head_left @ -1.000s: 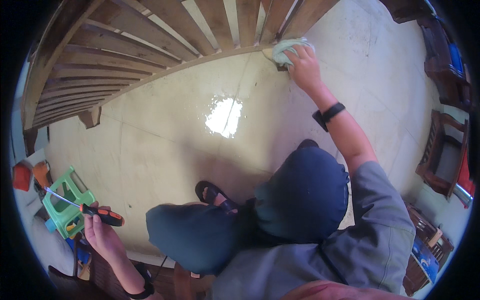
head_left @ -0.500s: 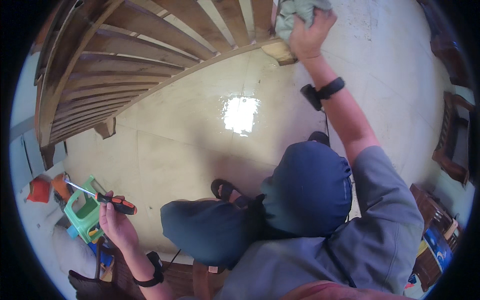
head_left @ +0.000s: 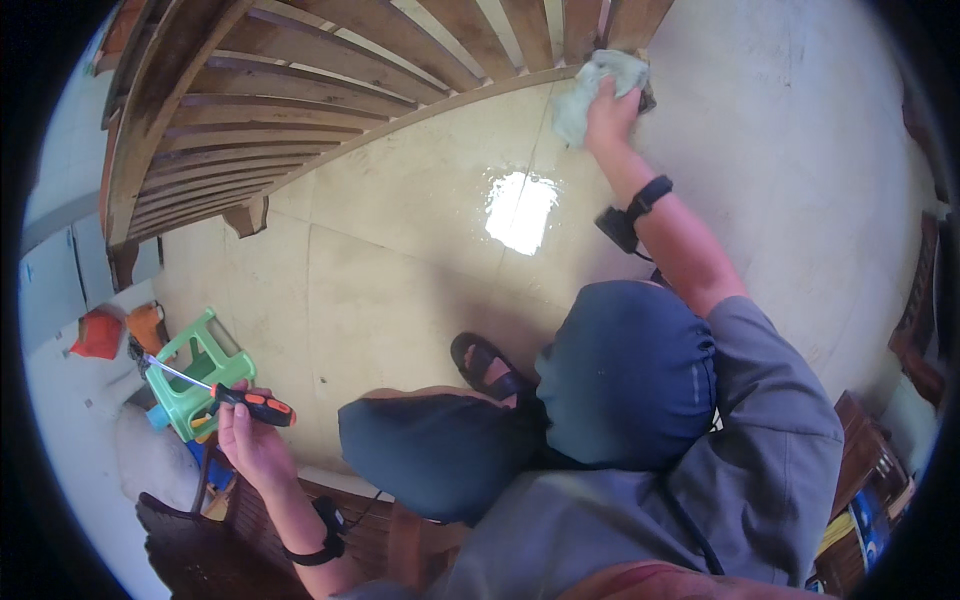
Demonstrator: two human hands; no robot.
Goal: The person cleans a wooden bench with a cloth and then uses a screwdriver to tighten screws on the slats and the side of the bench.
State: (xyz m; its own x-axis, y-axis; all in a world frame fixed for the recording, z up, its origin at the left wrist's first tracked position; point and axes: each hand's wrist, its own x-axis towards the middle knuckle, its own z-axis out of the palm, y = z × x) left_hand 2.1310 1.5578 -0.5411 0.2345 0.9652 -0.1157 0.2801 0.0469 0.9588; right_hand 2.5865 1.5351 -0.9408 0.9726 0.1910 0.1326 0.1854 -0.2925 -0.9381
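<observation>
In my left hand [head_left: 255,445], low on the left, I hold a screwdriver [head_left: 255,404] with a black and orange handle, its metal shaft pointing up and left. My right arm reaches far forward. Its hand [head_left: 612,118] is closed on a pale grey-green cloth [head_left: 580,105], pressed against the corner foot at the end of a slatted wooden frame [head_left: 420,125]. The cloth hides most of that foot, and some of my right fingers are hidden by the cloth too.
A green plastic stool [head_left: 215,362] stands left, beside red and orange items [head_left: 98,333]. Light reflects off the tiled floor [head_left: 400,250]. Behind me is a slatted wooden seat [head_left: 375,535]. Dark wooden furniture [head_left: 915,300] lines the right side.
My right hand has drawn the cloth down from the frame's upright onto its corner foot. The view has shifted slightly. My left hand still holds the screwdriver.
</observation>
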